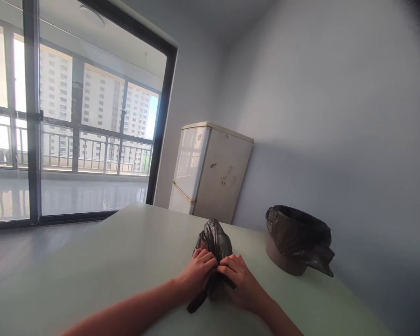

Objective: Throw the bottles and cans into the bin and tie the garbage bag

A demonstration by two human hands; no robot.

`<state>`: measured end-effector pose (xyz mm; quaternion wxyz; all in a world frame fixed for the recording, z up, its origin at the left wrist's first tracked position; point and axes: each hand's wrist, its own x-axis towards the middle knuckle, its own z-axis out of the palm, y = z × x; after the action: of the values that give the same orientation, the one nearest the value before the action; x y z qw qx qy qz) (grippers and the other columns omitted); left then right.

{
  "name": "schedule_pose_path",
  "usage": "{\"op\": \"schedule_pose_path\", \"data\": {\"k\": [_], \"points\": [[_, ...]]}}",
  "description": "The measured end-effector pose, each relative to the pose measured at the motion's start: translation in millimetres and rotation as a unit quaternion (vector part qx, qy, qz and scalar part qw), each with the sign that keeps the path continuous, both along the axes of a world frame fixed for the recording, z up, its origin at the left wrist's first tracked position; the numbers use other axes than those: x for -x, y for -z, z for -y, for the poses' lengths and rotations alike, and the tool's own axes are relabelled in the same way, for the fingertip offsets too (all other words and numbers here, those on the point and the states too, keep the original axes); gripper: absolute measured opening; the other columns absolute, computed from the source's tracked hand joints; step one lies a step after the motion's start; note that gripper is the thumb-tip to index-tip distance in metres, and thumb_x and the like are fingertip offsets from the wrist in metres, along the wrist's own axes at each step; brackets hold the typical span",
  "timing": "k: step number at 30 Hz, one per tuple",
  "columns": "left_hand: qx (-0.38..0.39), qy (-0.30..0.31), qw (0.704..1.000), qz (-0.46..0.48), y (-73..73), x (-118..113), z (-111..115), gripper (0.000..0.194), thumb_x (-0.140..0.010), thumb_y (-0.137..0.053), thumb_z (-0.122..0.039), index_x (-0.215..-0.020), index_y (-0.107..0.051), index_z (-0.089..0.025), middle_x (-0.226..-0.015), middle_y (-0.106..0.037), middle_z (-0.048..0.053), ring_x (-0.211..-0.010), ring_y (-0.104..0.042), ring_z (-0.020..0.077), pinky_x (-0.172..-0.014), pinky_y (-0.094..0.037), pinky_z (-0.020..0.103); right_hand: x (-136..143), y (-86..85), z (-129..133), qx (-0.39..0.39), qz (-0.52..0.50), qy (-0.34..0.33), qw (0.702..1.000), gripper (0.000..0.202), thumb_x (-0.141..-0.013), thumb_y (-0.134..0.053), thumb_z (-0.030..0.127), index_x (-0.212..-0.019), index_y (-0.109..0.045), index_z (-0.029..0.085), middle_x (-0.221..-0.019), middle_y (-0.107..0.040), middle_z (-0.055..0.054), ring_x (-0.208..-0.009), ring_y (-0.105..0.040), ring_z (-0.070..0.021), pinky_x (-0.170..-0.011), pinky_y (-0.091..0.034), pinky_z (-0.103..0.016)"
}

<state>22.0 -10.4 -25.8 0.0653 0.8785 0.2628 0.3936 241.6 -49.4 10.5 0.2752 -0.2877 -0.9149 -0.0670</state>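
A crumpled black plastic bag is bunched up over the pale green table, near the middle of the view. My left hand has its fingers curled round the left side of the bag. From the right, my right hand grips it too, with its fingertips close to those of my left hand. Part of the bag sticks up beyond my fingers, and a dark strip of it hangs down below my left hand. Both thumbs are mostly hidden.
On the right of the table stands a brown bin lined with a black bag folded over its rim. Behind the table are a white fridge and a grey wall. A glass sliding door is at the left.
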Motion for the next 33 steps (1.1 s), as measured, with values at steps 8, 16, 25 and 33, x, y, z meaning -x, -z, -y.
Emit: {"op": "schedule_pose_path", "data": {"k": [8,16,25,33], "points": [[0.004,-0.067,0.994,0.087,-10.2,7,-4,0.029,-0.110,-0.036,-0.024,-0.094,-0.060,-0.021,-0.087,-0.066,0.003,-0.087,-0.051,0.0197,-0.090,-0.036,0.037,-14,-8.5,-8,-0.028,-0.030,0.064,0.997,0.023,-0.097,-0.046,0.009,-0.105,-0.064,0.022,-0.089,-0.061,-0.005,-0.084,-0.052,-0.0207,-0.080,-0.039,-0.036],[0.075,-0.134,0.978,0.140,-23.1,17,-5,0.032,-0.111,-0.033,-0.032,-0.096,-0.059,-0.022,-0.098,-0.065,0.004,-0.096,-0.052,0.0219,-0.096,-0.036,0.041,-30,-4.5,-16,0.075,-0.261,0.136,0.953,0.017,-0.102,-0.047,0.025,-0.096,-0.062,0.022,-0.069,-0.053,0.002,-0.058,-0.045,-0.0137,-0.056,-0.035,-0.027],[0.062,-0.003,0.998,0.030,-2.8,-1,7,0.026,-0.082,-0.064,-0.007,-0.101,-0.064,-0.024,-0.108,-0.068,0.002,-0.105,-0.058,0.0232,-0.097,-0.038,0.039,-15,-14.9,0,0.173,-0.247,0.032,0.953,0.022,-0.098,-0.050,0.022,-0.117,-0.060,0.025,-0.100,-0.069,-0.003,-0.084,-0.066,-0.0168,-0.079,-0.052,-0.029],[0.067,0.014,0.994,0.089,-7.7,6,5,0.020,-0.105,-0.034,-0.021,-0.100,-0.054,-0.021,-0.100,-0.066,0.006,-0.090,-0.057,0.0196,-0.089,-0.041,0.036,-8,-6.2,-3,0.077,-0.036,0.004,0.996,0.037,-0.087,-0.064,0.014,-0.122,-0.060,0.026,-0.106,-0.072,-0.004,-0.092,-0.065,-0.0211,-0.087,-0.044,-0.036]]}}
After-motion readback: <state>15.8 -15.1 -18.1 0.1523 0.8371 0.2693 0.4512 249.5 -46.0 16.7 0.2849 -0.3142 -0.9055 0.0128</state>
